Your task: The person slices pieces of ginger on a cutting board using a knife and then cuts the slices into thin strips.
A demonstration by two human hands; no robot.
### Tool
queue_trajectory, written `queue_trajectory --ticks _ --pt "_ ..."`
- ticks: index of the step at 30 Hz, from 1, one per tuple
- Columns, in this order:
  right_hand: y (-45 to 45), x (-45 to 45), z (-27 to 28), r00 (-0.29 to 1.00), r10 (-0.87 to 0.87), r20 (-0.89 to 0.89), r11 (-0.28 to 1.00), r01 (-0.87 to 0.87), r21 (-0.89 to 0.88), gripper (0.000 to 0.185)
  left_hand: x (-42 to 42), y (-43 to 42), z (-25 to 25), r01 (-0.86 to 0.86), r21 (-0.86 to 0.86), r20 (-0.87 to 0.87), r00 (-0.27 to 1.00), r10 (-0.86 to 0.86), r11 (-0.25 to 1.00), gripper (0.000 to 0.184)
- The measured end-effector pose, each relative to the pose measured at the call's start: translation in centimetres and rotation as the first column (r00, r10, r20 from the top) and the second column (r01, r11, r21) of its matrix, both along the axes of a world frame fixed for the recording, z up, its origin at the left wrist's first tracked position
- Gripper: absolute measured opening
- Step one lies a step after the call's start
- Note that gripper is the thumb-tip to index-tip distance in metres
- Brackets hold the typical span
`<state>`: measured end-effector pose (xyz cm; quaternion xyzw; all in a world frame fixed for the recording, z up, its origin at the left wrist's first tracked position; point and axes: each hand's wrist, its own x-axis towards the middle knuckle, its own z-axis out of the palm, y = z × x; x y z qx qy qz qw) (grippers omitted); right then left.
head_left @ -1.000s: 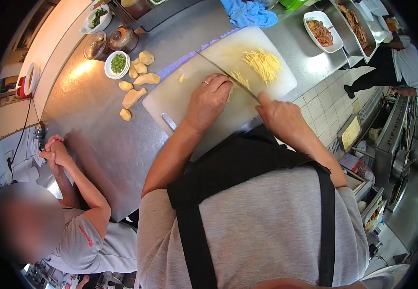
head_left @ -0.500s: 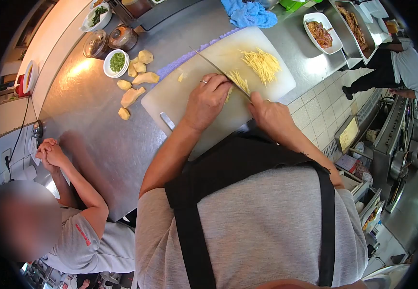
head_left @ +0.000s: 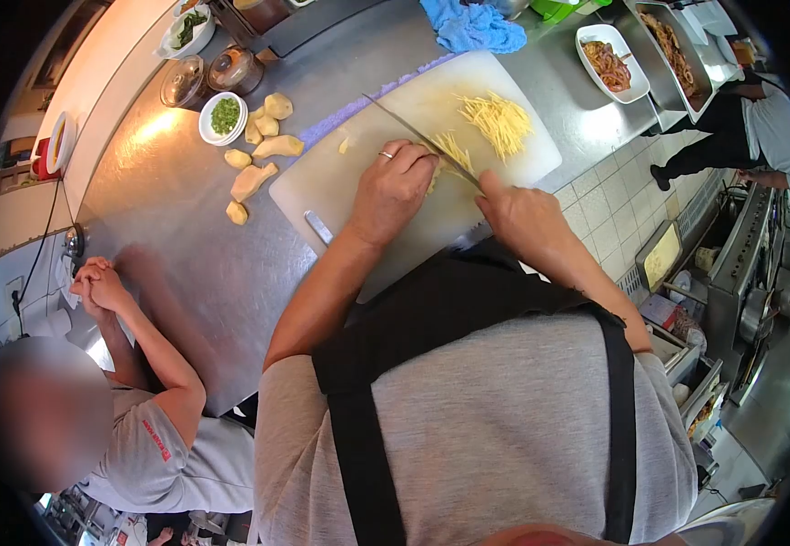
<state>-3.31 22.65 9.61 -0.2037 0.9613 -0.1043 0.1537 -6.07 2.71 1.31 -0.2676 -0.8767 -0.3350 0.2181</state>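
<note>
My right hand (head_left: 524, 215) is closed round the handle of a long knife (head_left: 413, 133), whose blade slants up and left over the white cutting board (head_left: 322, 196). Curled fingers of my left hand (head_left: 393, 188) press on a yellow piece (head_left: 432, 182) beside the blade, mostly hidden under them. Fine yellow strips (head_left: 452, 149) lie just past the blade, and a larger pile of yellow strips (head_left: 497, 126) is further right. One small yellow scrap (head_left: 344, 146) sits on the board's left part.
Peeled yellow pieces (head_left: 251, 182) and a bowl of chopped green bits (head_left: 224, 116) stand left of the board. Behind it is a blue cloth (head_left: 473, 25); a white dish (head_left: 610, 64) stands to the right. A co-worker's clasped hands (head_left: 99, 285) rest at the left; another person (head_left: 740, 127) stands far right.
The knife and my right hand shift slightly down-left, then back up-right. My left hand stays nearly in place on the yellow piece.
</note>
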Motion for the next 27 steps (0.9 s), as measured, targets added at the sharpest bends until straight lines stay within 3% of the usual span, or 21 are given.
queue_trajectory --ticks 3,6,12,13,16,19,22,25,27 --pt "0.0 1.0 0.9 0.996 -0.04 0.075 0.998 0.036 0.06 0.019 -0.1 -0.1 0.0 0.004 -0.015 -0.022 1.0 -0.004 1.0 0.014" --pt "-0.4 0.3 -2.7 0.995 -0.085 0.045 0.996 0.086 -0.013 0.022 0.0 0.0 0.0 0.009 0.0 -0.041 0.999 -0.009 1.0 0.013" --pt "5.2 -2.3 -3.8 0.973 -0.111 0.203 0.92 0.178 -0.35 0.025 -0.1 0.0 -0.1 0.015 0.028 -0.025 1.0 -0.014 0.999 0.012" --pt "6.4 -2.6 -3.7 0.982 -0.125 0.141 0.917 0.169 -0.362 0.027 -0.2 -0.1 -0.1 0.017 0.039 -0.021 1.0 -0.017 0.999 0.013" --pt "7.1 -2.7 0.3 0.821 -0.356 0.447 0.758 0.533 -0.376 0.03 -0.2 0.0 0.8 0.025 0.072 -0.096 0.995 -0.018 0.997 0.011" --pt "8.1 -1.9 -0.1 0.807 -0.383 0.45 0.655 0.581 -0.484 0.031 0.3 0.0 1.4 0.224 -0.082 -0.06 0.972 -0.229 0.971 0.006" --pt "8.4 -0.5 -1.0 0.788 -0.384 0.481 0.589 0.61 -0.529 0.029 0.3 1.0 1.1 0.236 -0.203 0.003 0.971 -0.241 0.95 0.011" --pt "8.0 0.1 -1.1 0.778 -0.384 0.496 0.571 0.623 -0.535 0.029 -1.6 2.3 0.5 0.218 -0.319 -0.043 0.969 -0.244 0.922 0.016" --pt "8.0 0.1 -1.5 0.789 -0.396 0.47 0.581 0.612 -0.537 0.03 -3.2 3.6 0.0 0.197 -0.313 -0.143 0.957 -0.251 0.929 0.005"
